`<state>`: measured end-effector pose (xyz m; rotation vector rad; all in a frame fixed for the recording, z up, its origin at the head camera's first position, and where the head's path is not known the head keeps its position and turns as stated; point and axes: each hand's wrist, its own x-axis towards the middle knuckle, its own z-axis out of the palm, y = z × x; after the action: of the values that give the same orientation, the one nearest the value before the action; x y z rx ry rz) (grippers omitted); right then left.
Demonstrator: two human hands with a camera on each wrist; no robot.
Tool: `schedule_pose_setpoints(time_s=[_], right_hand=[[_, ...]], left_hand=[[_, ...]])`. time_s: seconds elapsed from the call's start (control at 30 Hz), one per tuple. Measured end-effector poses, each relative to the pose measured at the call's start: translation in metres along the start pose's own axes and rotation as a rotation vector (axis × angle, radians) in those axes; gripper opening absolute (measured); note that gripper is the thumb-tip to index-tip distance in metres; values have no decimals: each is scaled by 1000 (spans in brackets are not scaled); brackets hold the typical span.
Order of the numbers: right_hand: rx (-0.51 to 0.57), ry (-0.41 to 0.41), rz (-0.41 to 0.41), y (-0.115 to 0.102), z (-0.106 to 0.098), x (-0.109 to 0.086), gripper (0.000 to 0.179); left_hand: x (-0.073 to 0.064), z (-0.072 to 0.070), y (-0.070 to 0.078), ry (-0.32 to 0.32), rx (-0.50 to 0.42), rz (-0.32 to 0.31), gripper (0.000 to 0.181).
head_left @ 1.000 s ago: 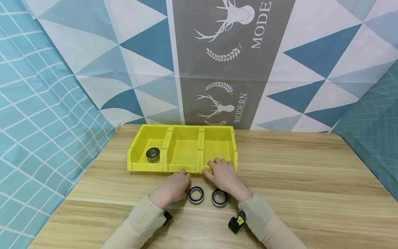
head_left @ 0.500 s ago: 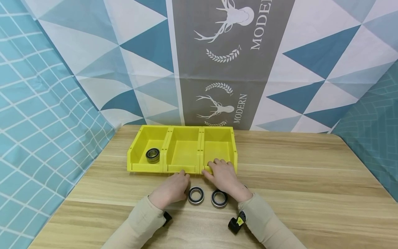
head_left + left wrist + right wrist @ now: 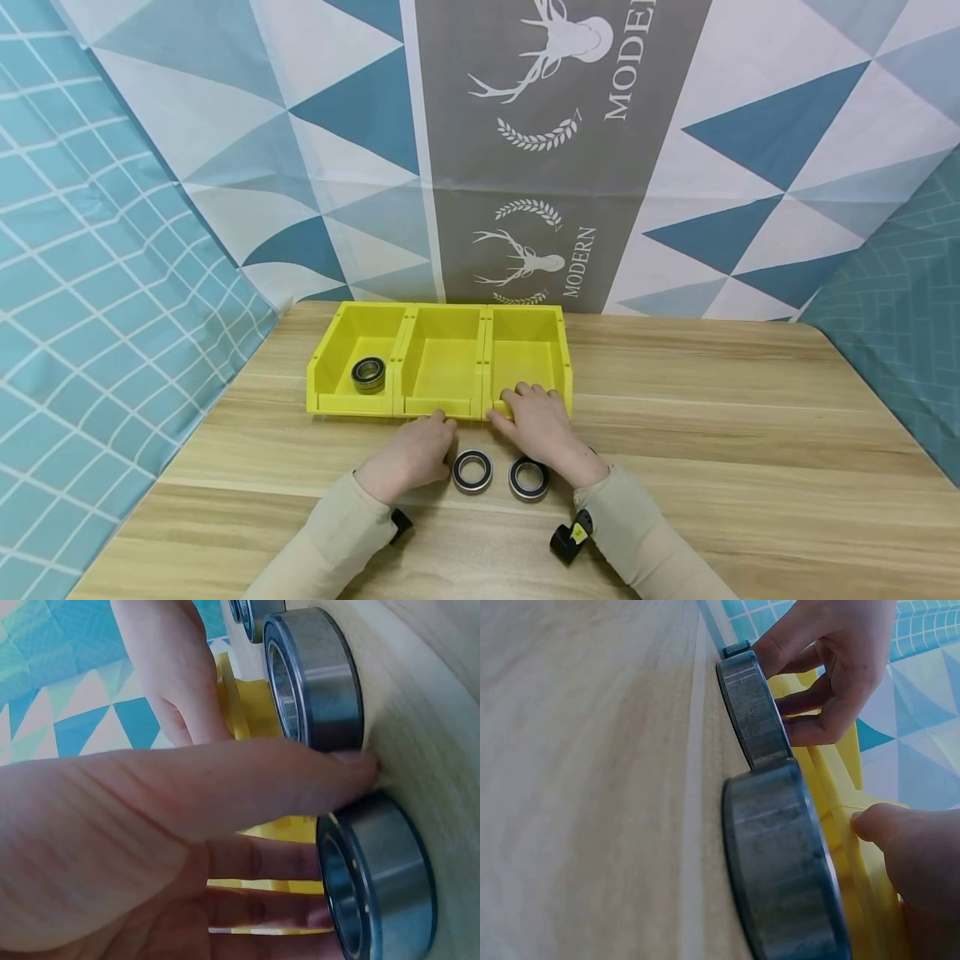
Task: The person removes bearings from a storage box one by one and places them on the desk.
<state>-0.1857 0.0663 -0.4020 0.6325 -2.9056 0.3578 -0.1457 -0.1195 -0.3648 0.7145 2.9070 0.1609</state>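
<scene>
My left hand (image 3: 411,454) is low on the table in front of the yellow bins, curled around a ball bearing (image 3: 386,874) that it hides in the head view. Thumb and fingers lie on different sides of that bearing in the left wrist view. Just right of this hand lies a second bearing (image 3: 472,472), flat on the table, silver with a black seal. Another bearing (image 3: 528,479) lies beside my right wrist. My right hand (image 3: 542,423) grips the front lip of the right yellow bin (image 3: 564,358), fingers over the lip and thumb against its front.
The left yellow bin (image 3: 315,379) contains stacked bearings (image 3: 369,373). The middle yellow bin (image 3: 444,354) joins it to the right one. Patterned cloth (image 3: 360,167) hangs behind the wooden table (image 3: 750,433). Black wrist cameras show under both sleeves.
Both hands keep their places, apart from a very slight shift of the left wrist. Bearings and bins have not moved.
</scene>
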Motion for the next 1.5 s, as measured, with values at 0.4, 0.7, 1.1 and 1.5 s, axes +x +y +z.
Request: schedule_pose_setpoints(time_s=[0.4, 0.7, 1.1, 1.5], right_hand=[[4, 0, -1, 1, 4, -1, 44], [5, 0, -3, 0, 4, 0, 45], [5, -5, -2, 2, 2, 1, 45], [-4, -23, 3, 1, 2, 0, 47]], left_hand=[[-4, 8, -6, 26, 30, 22, 33], [-9, -11, -17, 79, 17, -16, 27], [-12, -60, -64, 287, 42, -178, 6], [12, -49, -107, 453, -85, -274, 16]])
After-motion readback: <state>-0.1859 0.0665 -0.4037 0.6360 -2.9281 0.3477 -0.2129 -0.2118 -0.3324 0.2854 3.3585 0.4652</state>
